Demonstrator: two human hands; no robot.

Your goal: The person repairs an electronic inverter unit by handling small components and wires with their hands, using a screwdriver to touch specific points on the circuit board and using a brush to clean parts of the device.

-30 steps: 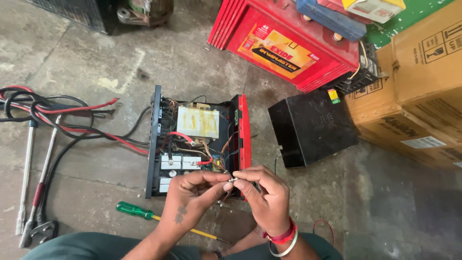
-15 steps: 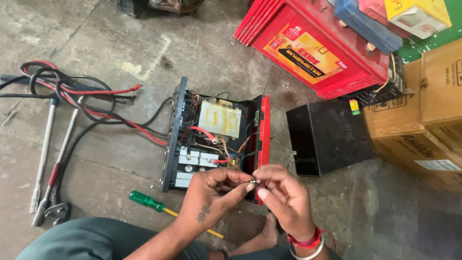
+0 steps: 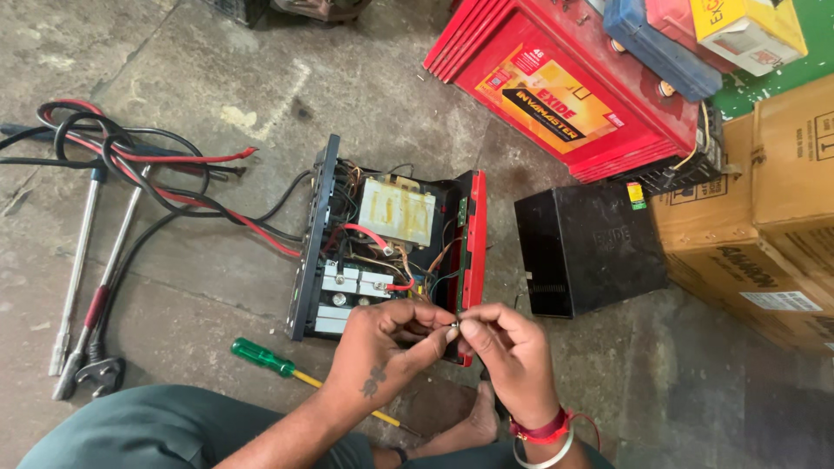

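Together, left hand and right hand pinch a small, indistinct metal part.

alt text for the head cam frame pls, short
Both hands, left hand and right hand, pinch a tiny metal part together over an opened electrical unit with a red front panel, on a concrete floor. A green-handled screwdriver lies near the left forearm; a black cover and a red battery sit to the right.
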